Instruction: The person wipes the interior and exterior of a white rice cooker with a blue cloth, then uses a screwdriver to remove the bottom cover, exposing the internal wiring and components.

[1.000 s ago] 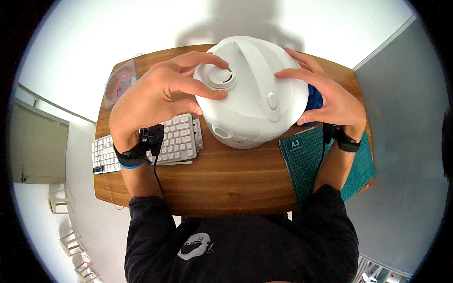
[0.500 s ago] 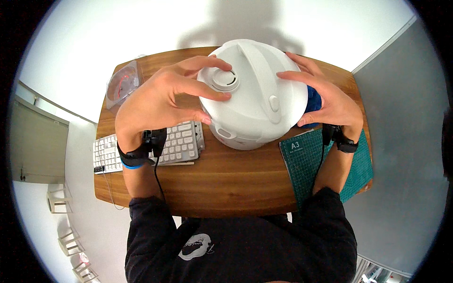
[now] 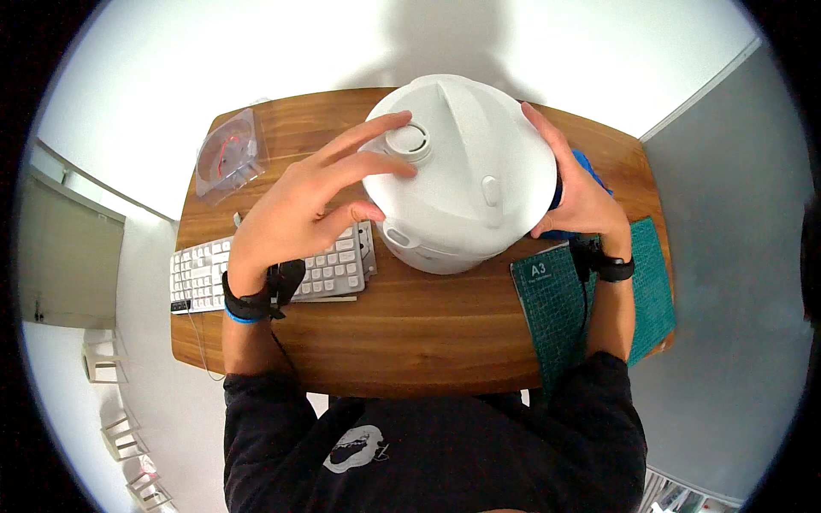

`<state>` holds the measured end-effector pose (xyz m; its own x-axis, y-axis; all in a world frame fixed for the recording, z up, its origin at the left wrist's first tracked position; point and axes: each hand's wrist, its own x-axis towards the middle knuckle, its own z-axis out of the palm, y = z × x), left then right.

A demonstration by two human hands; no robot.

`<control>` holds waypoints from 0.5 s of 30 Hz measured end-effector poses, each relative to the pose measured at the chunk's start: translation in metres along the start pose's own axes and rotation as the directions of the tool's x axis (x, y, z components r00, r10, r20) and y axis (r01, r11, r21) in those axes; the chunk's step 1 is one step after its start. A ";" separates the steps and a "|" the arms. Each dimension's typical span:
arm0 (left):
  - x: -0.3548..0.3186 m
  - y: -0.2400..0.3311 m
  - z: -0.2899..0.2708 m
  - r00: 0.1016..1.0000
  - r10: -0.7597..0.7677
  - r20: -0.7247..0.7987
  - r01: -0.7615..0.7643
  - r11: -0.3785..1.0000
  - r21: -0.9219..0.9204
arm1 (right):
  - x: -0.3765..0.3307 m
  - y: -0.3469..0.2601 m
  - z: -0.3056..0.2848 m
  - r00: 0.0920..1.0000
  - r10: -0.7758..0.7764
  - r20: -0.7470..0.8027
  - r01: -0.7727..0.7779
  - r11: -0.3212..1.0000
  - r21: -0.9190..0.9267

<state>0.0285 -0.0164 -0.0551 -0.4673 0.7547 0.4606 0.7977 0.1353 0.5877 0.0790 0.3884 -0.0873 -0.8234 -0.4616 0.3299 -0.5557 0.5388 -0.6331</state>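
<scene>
A white rice cooker stands on the wooden table in front of me. On its lid are a raised ridge, an oval button and a round steam vent. My left hand is open at the lid's left side, fingers spread. Two of its fingertips rest on the lid at the vent, and the thumb tip meets the rim. My right hand wraps the cooker's right side, thumb near the front and index finger toward the back. Its other fingers are hidden.
A white keyboard lies on the wooden table at left. Behind it sits a clear plastic box with something red. To the right are a green cutting mat and a blue item partly behind my right hand. A grey partition stands beyond.
My right fingers have slid off the lid's top onto the cooker's side. My left fingers have straightened and spread. The cooker has turned slightly.
</scene>
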 end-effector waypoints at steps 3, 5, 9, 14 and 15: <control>-0.006 -0.010 -0.006 1.000 -0.027 -0.011 0.026 0.993 -0.111 | 0.008 -0.014 0.006 1.000 0.018 -0.020 -0.019 0.999 -0.050; -0.008 -0.011 -0.013 0.996 -0.084 0.004 0.083 0.984 -0.156 | 0.012 -0.012 0.011 0.998 0.016 -0.055 -0.017 1.000 -0.016; -0.018 -0.031 -0.021 0.996 -0.086 -0.007 0.079 0.941 -0.329 | 0.028 -0.012 0.024 0.990 -0.005 -0.143 0.027 0.988 0.153; -0.025 -0.041 -0.032 0.988 -0.155 -0.009 0.142 0.928 -0.345 | 0.052 -0.019 0.026 0.986 0.064 -0.152 -0.033 0.980 0.197; -0.026 -0.040 -0.035 0.982 -0.187 -0.017 0.172 0.934 -0.312 | 0.057 -0.021 0.027 0.983 0.076 -0.167 -0.042 0.979 0.199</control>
<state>-0.0048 -0.0638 -0.0676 -0.6143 0.7051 0.3542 0.5458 0.0556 0.8360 0.0466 0.3314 -0.0745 -0.8707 -0.2949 0.3935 -0.4870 0.4061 -0.7732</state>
